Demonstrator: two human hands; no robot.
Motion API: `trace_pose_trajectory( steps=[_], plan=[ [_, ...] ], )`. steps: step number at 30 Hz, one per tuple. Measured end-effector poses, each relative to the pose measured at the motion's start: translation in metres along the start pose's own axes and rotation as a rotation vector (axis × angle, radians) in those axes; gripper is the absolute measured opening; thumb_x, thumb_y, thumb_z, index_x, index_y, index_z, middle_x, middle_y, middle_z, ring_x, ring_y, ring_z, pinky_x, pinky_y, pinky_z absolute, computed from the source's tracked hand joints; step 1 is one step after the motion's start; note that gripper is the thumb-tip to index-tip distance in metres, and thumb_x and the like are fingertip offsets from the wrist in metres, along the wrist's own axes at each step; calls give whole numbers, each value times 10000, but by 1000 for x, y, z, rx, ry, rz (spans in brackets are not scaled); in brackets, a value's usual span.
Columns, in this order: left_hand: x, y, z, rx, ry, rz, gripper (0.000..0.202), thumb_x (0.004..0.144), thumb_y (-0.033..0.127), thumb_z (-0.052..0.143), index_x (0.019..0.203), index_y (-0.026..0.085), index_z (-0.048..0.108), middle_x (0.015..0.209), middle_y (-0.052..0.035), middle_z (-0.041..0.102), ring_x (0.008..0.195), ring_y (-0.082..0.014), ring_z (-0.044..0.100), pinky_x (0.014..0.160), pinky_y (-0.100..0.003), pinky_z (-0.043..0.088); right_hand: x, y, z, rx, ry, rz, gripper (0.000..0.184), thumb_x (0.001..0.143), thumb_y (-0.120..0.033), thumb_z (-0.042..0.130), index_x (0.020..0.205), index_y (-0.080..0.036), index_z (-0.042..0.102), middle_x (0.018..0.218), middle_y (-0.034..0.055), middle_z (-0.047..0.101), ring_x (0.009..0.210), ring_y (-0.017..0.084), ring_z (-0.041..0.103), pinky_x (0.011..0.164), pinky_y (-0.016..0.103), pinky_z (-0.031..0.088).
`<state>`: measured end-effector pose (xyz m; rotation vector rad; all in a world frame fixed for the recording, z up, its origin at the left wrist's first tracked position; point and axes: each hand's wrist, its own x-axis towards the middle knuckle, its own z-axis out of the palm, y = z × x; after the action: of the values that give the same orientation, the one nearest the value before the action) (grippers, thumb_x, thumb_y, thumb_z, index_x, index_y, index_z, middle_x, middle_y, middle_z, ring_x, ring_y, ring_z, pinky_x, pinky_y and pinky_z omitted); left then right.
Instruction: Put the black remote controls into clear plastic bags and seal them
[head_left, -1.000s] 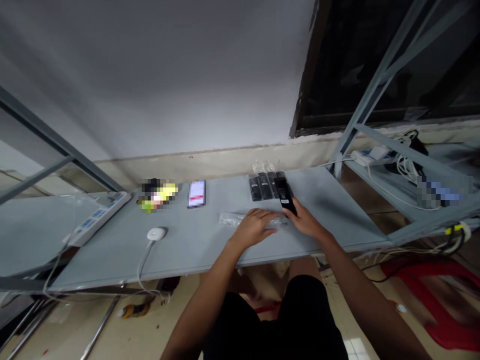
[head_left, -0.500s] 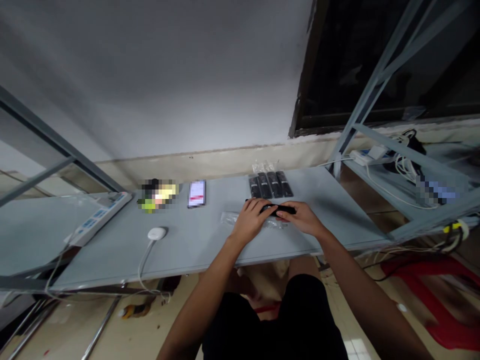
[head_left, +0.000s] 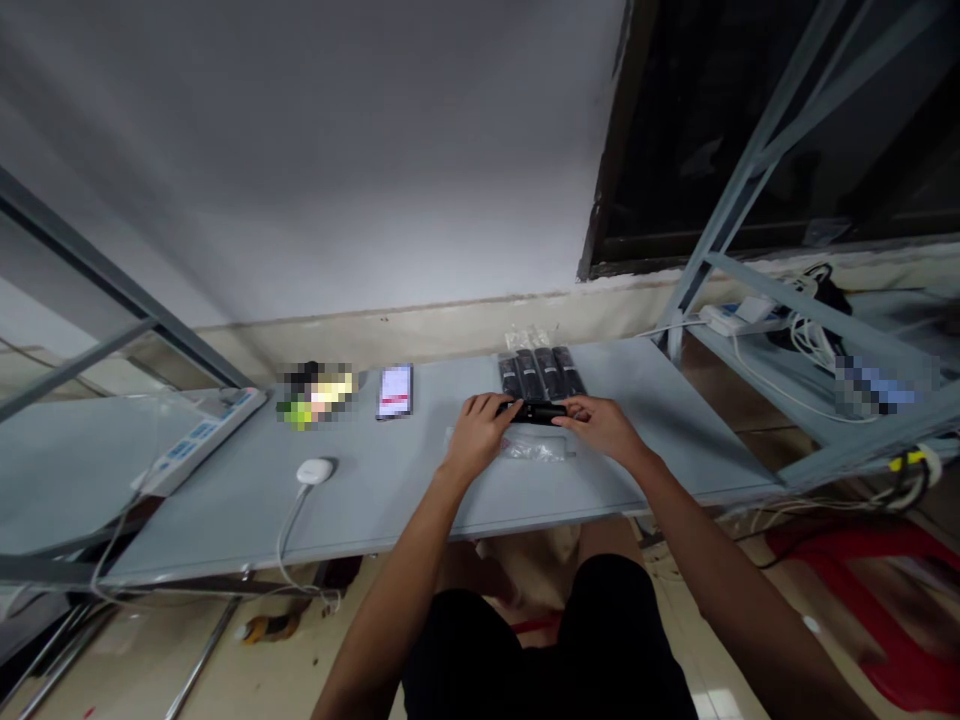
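Note:
Between my two hands a black, slim, elongated object (head_left: 544, 413) lies crosswise; its exact kind I cannot make out. My left hand (head_left: 484, 425) is closed around its left end, with the thumb along it. At the right end, the fingers of my right hand (head_left: 600, 425) pinch it. Just below lies a crumpled clear plastic bag (head_left: 536, 447), partly covered by my left hand. Behind my hands several similar black items in clear plastic sleeves (head_left: 541, 372) lie side by side on the grey table (head_left: 420, 480).
A phone (head_left: 394, 391) with a lit screen lies left of the sleeves, beside a blurred-out patch. Nearer the front is a round white charger (head_left: 314, 470) with its cable over the edge. A power strip (head_left: 199, 440) lies at the left; a metal frame (head_left: 712, 250) rises at the right.
My left hand has shifted left along the black object, and more of its middle shows. My right hand now pinches its right end. More of the clear bag is uncovered.

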<state>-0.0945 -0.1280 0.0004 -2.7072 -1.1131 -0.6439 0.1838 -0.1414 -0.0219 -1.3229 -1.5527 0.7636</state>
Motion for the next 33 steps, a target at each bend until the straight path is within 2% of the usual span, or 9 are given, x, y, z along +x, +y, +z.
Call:
trace_pose_trajectory(
  steps=[3, 6, 8, 11, 15, 21, 27, 33],
  plan=[
    [-1, -12, 6, -4, 50, -78, 533, 967, 140, 587, 1488, 252, 571, 1361, -132, 651, 1262, -301, 574, 1045, -476, 466, 5, 6, -3, 78, 41, 9, 329, 743, -481, 868, 948, -231, 807, 949, 59, 802, 706, 195, 705, 716, 340, 580],
    [-4, -18, 13, -25, 92, -120, 484, 987, 142, 548, 1464, 215, 590, 1351, -138, 659, 1250, -301, 575, 1066, -488, 461, 7, 15, -1, 169, 106, -25, 263, 799, -477, 816, 890, -230, 813, 1233, 111, 763, 957, 243, 748, 877, 387, 589],
    [-6, -19, 16, -41, 102, -129, 488, 981, 116, 531, 1456, 206, 594, 1354, -133, 661, 1247, -299, 575, 1095, -500, 448, 6, 23, 5, 215, 113, -16, 246, 789, -466, 827, 855, -229, 816, 1306, 126, 737, 1090, 271, 731, 983, 422, 566],
    [-9, -18, 17, -59, 103, -145, 496, 975, 94, 512, 1448, 213, 600, 1360, -120, 661, 1262, -293, 575, 1152, -515, 407, 3, 32, 17, 325, 81, 24, 257, 736, -451, 870, 834, -224, 803, 1307, 125, 740, 1110, 273, 731, 1044, 456, 551],
    [-13, -17, 17, -74, 115, -155, 468, 988, 111, 501, 1435, 197, 608, 1355, -119, 664, 1265, -285, 573, 1177, -515, 386, -1, 35, 23, 409, 63, 24, 319, 699, -392, 905, 952, -244, 779, 1287, 91, 744, 1107, 242, 735, 1080, 460, 542],
    [-20, -21, 18, -92, 108, -170, 471, 982, 137, 525, 1440, 215, 606, 1347, -118, 664, 1237, -290, 577, 1145, -537, 411, 0, 38, 22, 367, 24, 33, 497, 708, -380, 898, 1159, -244, 736, 1162, 94, 784, 1074, 260, 750, 1048, 478, 570],
    [-20, -17, 17, -109, 125, -165, 466, 985, 134, 523, 1431, 235, 612, 1340, -106, 665, 1256, -282, 578, 1169, -529, 395, -1, 45, 24, 336, 41, -18, 524, 729, -412, 874, 1200, -254, 707, 1291, 110, 747, 1151, 279, 733, 1043, 472, 585],
    [-21, -17, 18, -101, 115, -169, 469, 972, 122, 539, 1422, 231, 617, 1345, -101, 668, 1256, -287, 579, 1171, -535, 391, -2, 47, 24, 268, 31, -34, 510, 757, -383, 842, 1230, -252, 703, 1297, 120, 741, 1137, 284, 732, 1019, 495, 594]
  ],
)
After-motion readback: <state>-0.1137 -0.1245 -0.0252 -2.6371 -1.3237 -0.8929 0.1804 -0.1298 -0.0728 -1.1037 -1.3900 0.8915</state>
